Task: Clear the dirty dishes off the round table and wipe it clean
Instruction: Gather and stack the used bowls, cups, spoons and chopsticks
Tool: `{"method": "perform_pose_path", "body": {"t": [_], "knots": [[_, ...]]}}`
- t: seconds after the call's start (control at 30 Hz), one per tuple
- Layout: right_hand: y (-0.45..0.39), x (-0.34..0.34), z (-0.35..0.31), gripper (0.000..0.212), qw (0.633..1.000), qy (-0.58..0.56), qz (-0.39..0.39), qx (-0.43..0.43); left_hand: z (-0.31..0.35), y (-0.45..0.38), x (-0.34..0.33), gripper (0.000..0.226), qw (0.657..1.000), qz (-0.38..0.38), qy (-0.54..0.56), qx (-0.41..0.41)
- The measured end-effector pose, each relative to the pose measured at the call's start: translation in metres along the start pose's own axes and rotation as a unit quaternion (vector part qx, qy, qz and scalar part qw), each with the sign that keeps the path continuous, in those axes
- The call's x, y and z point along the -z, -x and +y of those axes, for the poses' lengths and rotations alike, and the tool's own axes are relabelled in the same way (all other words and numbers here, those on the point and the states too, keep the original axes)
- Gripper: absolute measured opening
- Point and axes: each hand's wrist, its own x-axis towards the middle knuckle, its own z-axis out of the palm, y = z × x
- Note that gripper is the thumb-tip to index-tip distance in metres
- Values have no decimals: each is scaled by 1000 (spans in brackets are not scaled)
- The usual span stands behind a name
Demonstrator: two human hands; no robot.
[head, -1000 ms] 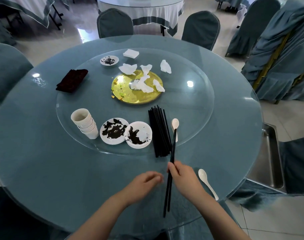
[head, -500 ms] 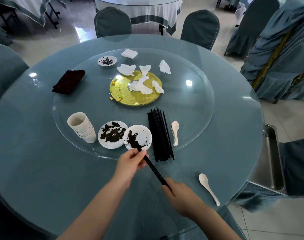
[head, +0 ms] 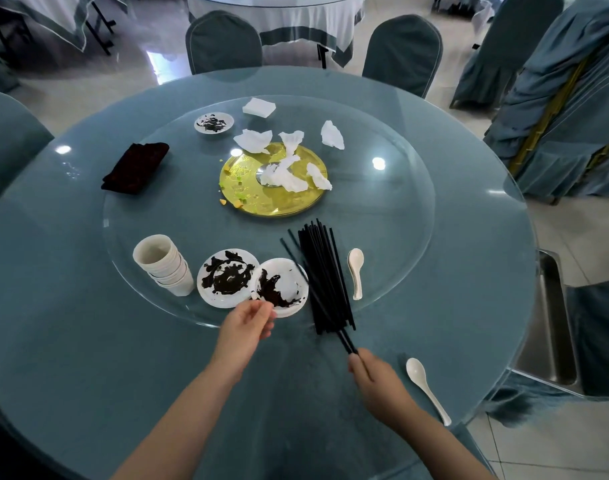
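Lay the pair of chopsticks (head: 317, 289) pinched in the right hand (head: 376, 372) parallel onto the black bundle (head: 325, 278) at the turntable's near right, while the left hand (head: 246, 327), loosely curled and empty, steadies the near bowl (head: 289, 289).

Even daylight, ceiling-lamp glare spots on the glass tabletop (head: 469, 237), wide-angle bending at edges, slightly motion-blurred chopsticks (head: 325, 282).

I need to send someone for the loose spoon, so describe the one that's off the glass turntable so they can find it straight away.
Start at the round table and go to its near right edge, outside the glass turntable. The white spoon lies there alone, just right of the right hand. Unlike the other white spoon, it is not beside the black chopsticks.
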Motion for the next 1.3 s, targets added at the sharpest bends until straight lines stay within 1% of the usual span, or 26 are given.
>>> {"method": "perform_pose_path", "body": {"t": [0.07, 0.1, 0.13, 0.2, 0.27, 0.33, 0.43, 0.5, 0.53, 0.73, 0.87, 0.97, 1.13, 1.3], "knots": [[-16, 1, -5, 30, 998, -47, 18, -40, -13, 3, 5, 11, 998, -10, -66, -18], [-25, 0, -7, 30, 996, -66, 20, -58, -20, 3, 8, 8, 992, -13, -120, -35], [-34, -2, -11, 30, 994, -82, 22, -72, -29, 1, 12, 7, 981, -23, -186, -53], [-53, -8, -19, 30, 990, -101, 23, -94, -44, -1, 20, 8, 943, -52, -318, -83], [-69, -17, -26, 31, 990, -89, 22, -104, -58, -1, 25, 26, 888, -66, -438, -122], [-80, -25, -34, 33, 992, -52, 28, -109, -65, -1, 28, 46, 846, -74, -504, -160], [-85, -28, -45, 33, 993, 24, 48, -108, -69, 0, 27, 67, 804, -112, -563, -154], [-85, -27, -49, 31, 991, 82, 56, -95, -70, 0, 27, 73, 776, -123, -603, -136], [-84, -27, -49, 31, 989, 102, 59, -87, -70, 1, 26, 75, 768, -121, -614, -135], [-74, -18, -41, 25, 986, 135, 70, -67, -75, 0, 27, 81, 742, -136, -645, -122], [-54, -5, -19, 21, 983, 150, 84, -58, -73, 1, 24, 81, 737, -133, -653, -116], [-35, 6, 14, 18, 976, 171, 99, -92, -73, 5, 20, 81, 735, -123, -657, -116], [-4, 25, 75, 16, 962, 173, 153, -144, -76, 8, 18, 83, 736, -117, -656, -121], [19, 32, 111, 30, 951, 184, 175, -177, -77, 8, 17, 84, 736, -115, -656, -117]]}}
